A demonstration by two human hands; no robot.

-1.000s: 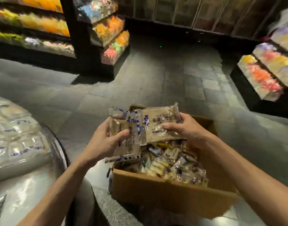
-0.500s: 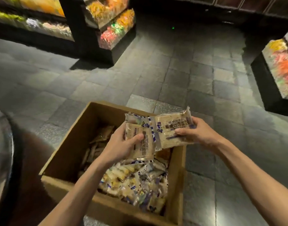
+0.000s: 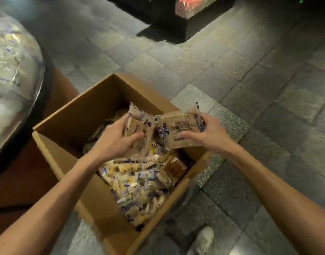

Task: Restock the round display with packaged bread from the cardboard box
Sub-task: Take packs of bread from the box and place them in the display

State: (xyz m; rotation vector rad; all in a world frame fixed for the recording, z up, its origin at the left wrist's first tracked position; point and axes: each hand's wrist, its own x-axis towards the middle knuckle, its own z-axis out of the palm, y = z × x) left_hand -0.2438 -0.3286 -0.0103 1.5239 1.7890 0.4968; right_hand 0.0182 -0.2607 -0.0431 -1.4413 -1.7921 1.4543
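Head view: mid-restock by my read, pick phase. The cardboard box (image 3: pixel 80 111) sits on the tiled floor right in front of me, open. A heap of loose bread packets (image 3: pixel 139 184) fills its near-right half; the far-left corner looks lower and is in shadow. So plenty is left to move.

The round display (image 3: pixel 29 100) is far left, just beside the box. It already carries packets on top, but glare and blur hide how full it is.

In hand now, both over the box:
- My left hand (image 3: pixel 112 142) grips the left bread packet (image 3: pixel 142 126). Thumb is pressed on its near face, fingers are curled round the left edge. There may be a second packet stacked behind; cannot tell.
- My right hand (image 3: pixel 211 137) pinches the right bread packet (image 3: pixel 174 129). Thumb lies on the near face, fingers are wrapped over the right edge.

The two packets overlap at the middle, and neither is anywhere near the display. Next step as I judge it: carry both left and set them down there.
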